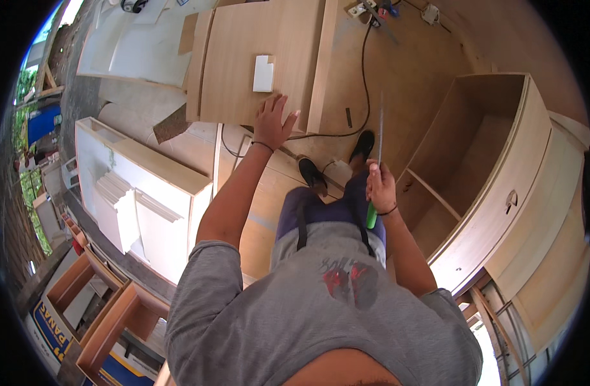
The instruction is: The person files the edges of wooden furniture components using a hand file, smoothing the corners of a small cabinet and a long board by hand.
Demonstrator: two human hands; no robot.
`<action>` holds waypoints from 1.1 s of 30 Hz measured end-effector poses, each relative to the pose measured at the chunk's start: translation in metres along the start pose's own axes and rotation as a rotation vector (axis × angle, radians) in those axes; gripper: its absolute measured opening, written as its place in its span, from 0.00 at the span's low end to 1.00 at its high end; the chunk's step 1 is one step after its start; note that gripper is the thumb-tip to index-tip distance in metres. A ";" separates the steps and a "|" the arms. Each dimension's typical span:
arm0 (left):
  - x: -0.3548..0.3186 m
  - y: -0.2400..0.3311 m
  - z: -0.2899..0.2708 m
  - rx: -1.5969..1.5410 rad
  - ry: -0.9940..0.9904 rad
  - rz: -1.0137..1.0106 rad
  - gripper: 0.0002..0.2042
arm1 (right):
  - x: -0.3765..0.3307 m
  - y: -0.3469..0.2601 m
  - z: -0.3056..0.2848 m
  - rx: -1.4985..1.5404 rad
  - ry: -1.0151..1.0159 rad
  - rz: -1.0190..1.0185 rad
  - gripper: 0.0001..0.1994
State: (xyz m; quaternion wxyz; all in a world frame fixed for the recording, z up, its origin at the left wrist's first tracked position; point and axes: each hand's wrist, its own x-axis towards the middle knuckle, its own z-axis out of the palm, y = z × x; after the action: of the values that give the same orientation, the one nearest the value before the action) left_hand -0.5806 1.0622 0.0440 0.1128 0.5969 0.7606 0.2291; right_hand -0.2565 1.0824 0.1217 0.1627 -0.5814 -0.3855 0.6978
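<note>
My left hand (276, 122) lies at the near edge of a light wood-grain cabinet panel (234, 64), its fingers spread and nothing held. Just beyond the fingertips, a small white rectangular piece (263, 76) rests flat on that panel. Closed around a long, thin metal-bladed tool (382, 122) is my right hand (380, 184). The tool's green handle shows below the fist and the blade points away from me. Its blade is seen so narrowly that I cannot tell whether it is a file or a saw.
An open wooden cabinet (481, 148) stands at the right. White-faced panels and a box (147, 174) are at the left, with drawer frames (118, 328) lower left. A dark cable (366, 71) crosses the floor near my feet. Tools (366, 9) lie at the far end.
</note>
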 end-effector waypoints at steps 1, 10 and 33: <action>0.009 -0.003 -0.001 0.000 -0.015 0.052 0.22 | -0.004 0.006 0.012 -0.055 0.050 0.012 0.13; 0.036 -0.018 0.017 0.054 0.012 0.281 0.22 | -0.007 0.046 0.046 -0.171 -0.118 -0.061 0.29; 0.037 -0.008 0.014 0.198 0.019 0.347 0.22 | -0.020 0.080 0.078 -0.273 -0.124 -0.272 0.30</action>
State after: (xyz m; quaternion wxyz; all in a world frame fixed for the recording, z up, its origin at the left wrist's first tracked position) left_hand -0.5909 1.0994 0.0318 0.0053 0.7251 0.6660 0.1749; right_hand -0.3062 0.9898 0.0790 0.1509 -0.4965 -0.5606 0.6453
